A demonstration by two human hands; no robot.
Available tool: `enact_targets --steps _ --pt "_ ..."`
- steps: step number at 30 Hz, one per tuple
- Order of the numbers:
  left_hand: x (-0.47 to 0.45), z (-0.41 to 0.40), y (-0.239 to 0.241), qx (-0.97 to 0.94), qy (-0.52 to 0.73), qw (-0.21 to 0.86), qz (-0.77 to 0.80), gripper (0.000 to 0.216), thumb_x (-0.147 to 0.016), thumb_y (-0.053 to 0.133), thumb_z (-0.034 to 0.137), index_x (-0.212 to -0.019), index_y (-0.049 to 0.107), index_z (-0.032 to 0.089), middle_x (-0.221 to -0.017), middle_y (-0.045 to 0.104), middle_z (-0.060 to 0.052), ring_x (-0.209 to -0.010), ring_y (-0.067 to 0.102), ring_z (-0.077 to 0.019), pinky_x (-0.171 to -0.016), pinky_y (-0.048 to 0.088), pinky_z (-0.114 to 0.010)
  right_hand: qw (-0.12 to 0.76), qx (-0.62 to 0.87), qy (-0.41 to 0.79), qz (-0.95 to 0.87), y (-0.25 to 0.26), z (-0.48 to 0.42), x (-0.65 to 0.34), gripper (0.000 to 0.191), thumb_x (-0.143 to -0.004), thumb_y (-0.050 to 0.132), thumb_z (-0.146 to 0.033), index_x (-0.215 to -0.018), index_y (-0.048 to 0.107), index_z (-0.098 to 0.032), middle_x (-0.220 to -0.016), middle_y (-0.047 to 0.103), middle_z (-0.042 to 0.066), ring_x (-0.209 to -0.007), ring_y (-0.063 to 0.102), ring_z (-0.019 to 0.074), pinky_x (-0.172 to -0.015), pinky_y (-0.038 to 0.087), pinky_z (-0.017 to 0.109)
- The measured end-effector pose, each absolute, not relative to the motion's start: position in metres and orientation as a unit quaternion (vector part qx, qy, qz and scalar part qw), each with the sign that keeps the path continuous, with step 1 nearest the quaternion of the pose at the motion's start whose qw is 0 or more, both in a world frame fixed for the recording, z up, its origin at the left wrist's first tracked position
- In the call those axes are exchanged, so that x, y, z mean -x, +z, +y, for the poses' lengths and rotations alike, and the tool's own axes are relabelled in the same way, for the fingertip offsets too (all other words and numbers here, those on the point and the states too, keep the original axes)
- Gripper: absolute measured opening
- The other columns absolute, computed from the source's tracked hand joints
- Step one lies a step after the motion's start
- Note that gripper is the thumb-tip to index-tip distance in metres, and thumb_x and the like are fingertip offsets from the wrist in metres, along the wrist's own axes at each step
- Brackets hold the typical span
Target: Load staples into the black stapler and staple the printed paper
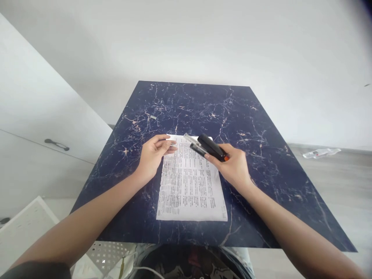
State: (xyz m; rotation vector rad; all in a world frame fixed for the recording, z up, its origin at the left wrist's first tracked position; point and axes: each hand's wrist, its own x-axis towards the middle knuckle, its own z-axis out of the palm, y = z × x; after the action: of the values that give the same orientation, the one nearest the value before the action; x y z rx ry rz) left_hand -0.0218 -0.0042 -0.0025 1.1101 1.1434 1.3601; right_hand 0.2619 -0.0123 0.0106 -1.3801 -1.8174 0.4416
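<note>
My right hand (235, 162) grips a black stapler (213, 148) above the top right part of a printed sheet of paper (194, 190). The stapler is swung open, its long arms pointing to the upper left, with a pale metallic strip between them and an orange spot near my fingers. Over the paper's top left corner is my left hand (154, 153), fingers curled and thumb against them. Whatever it may pinch is hidden. A small silvery piece (152, 117), perhaps a strip of staples, lies farther back on the table.
The dark blue marble-patterned table (261, 186) reaches back to a white wall. To the left stands a white cabinet with a dark handle (57, 145). A clear plastic package (321, 153) lies on the floor at right. A perforated white surface (104, 254) shows below the table's front left edge.
</note>
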Motion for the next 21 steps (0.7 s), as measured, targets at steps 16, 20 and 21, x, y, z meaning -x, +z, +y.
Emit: enact_targets --steps 16,20,21 --pt "0.001 -0.039 0.007 -0.618 0.407 0.57 0.357 0.032 -0.098 0.078 0.042 -0.121 0.064 0.024 -0.071 0.078 0.002 -0.049 0.07 -0.0147 -0.048 0.057 -0.024 0.429 0.213 0.078 -0.875 0.027 -0.038 -0.223 0.034 -0.101 0.069 -0.01 -0.131 0.073 -0.024 -0.11 0.08 0.008 -0.099 0.075 0.0223 -0.084 0.065 0.043" --pt "0.004 -0.035 0.007 -0.641 0.43 0.536 0.341 0.032 -0.101 0.074 0.041 -0.125 0.062 0.023 -0.089 0.083 -0.004 -0.057 0.076 -0.0155 -0.051 0.059 -0.023 0.441 0.252 0.048 -0.86 0.026 -0.024 -0.233 0.036 -0.099 0.068 -0.007 -0.127 0.076 -0.027 -0.109 0.083 0.005 -0.096 0.077 0.0226 -0.081 0.066 0.043" --pt "0.007 -0.033 0.007 -0.65 0.448 0.512 0.339 0.029 -0.103 0.071 0.041 -0.123 0.062 0.022 -0.095 0.083 -0.006 -0.057 0.075 -0.0146 -0.05 0.059 -0.023 0.441 0.291 0.045 -0.848 0.026 -0.011 -0.241 0.031 -0.099 0.068 -0.011 -0.123 0.078 -0.028 -0.108 0.083 0.004 -0.094 0.077 0.0227 -0.081 0.066 0.043"
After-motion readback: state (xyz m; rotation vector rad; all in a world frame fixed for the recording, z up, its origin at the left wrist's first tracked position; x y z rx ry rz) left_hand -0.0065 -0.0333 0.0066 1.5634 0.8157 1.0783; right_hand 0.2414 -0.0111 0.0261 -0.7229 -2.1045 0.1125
